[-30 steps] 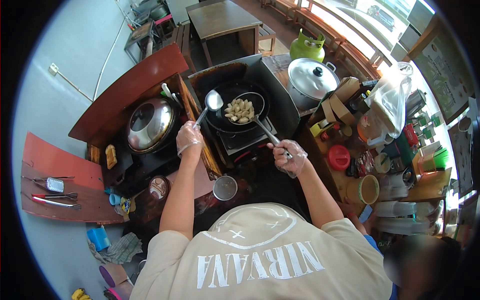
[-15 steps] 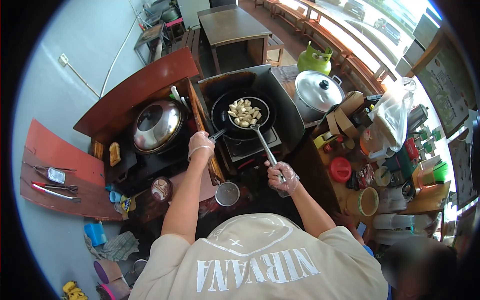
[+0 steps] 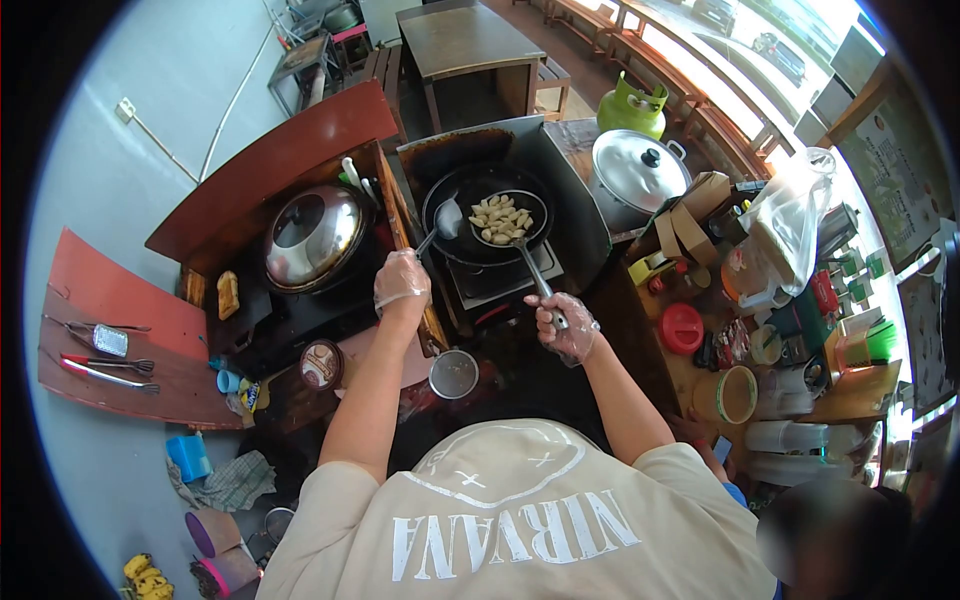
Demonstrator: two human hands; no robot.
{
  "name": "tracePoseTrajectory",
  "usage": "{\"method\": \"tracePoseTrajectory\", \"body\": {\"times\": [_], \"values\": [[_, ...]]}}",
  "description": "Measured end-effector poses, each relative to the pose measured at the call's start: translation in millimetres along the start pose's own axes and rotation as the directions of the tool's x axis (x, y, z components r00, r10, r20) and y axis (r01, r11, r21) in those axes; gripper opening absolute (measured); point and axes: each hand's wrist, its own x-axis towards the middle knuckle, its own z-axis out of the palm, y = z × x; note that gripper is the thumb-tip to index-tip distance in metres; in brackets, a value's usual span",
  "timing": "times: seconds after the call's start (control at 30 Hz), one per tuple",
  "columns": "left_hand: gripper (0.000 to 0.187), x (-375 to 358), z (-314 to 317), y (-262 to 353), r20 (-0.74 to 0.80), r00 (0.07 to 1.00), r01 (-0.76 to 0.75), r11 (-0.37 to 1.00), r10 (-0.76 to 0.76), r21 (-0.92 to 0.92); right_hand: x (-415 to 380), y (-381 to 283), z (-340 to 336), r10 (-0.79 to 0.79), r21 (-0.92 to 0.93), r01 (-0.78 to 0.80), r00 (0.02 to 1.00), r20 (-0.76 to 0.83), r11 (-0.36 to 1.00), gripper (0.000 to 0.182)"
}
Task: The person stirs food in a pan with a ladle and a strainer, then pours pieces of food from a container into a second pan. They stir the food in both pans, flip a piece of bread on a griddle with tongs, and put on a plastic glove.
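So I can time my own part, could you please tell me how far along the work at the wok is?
Done: the pale pieces are gathered in the strainer.
In hand: the right hand holds the strainer over the wok; the left hand holds the ladle.
Left, it seems: moving the pieces off the wok. Whether they are cooked, I cannot tell.
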Motion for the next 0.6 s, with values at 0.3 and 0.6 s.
{"method": "tracePoseTrajectory", "body": {"times": [0.3, 0.6], "values": [[0.021, -10, -8, 0, 0.019, 0.999, -0.027, 0.999, 0.028, -0.020, 19, 14, -44, -0.009, -0.019, 0.004, 0.957, -0.291, 1.000, 0.055], [0.029, -94, -43, -47, -0.161, 0.984, -0.084, 0.996, 0.080, -0.018, 134, 64, -152, -0.372, -0.793, -0.479, 0.706, -0.603, 0.377, 0.043]]}}
